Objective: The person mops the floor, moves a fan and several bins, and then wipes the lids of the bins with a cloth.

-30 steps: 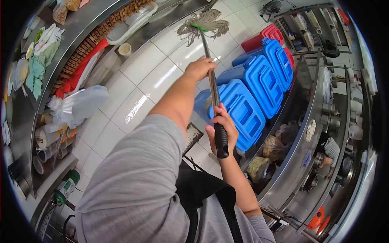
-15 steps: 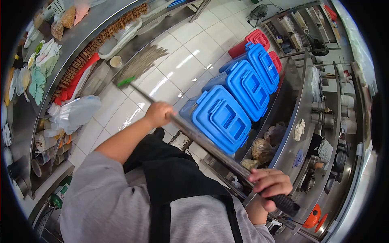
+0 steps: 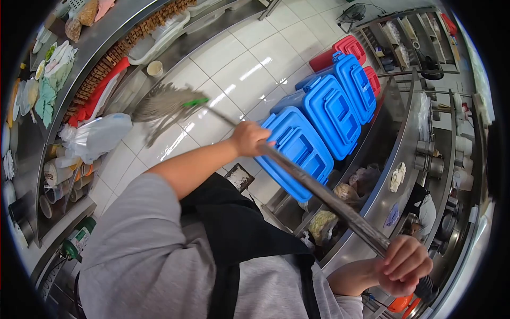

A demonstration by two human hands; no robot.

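A string mop's grey strands (image 3: 162,105) spread over the white floor tiles, fixed to a green clamp (image 3: 196,102). From the clamp, its long metal handle (image 3: 324,195) runs diagonally down across the view to a black grip at the lower right. My left hand (image 3: 251,139) is wrapped round the upper part of the handle, in front of the nearest blue bin. Near the black grip, my right hand (image 3: 406,264) closes round the other end. The strands look blurred by motion.
Blue lidded bins (image 3: 300,151) stand in a row to the right of the mop, with red bins (image 3: 348,48) behind. A steel counter (image 3: 114,37) runs along the left, a plastic bag (image 3: 98,138) hanging beside it. Steel shelving with pots (image 3: 429,165) lines the right.
The mop head has swung right, away from the left counter's edge, its strands now trailing left. Both my hands have moved right with the handle, my right hand also lower.
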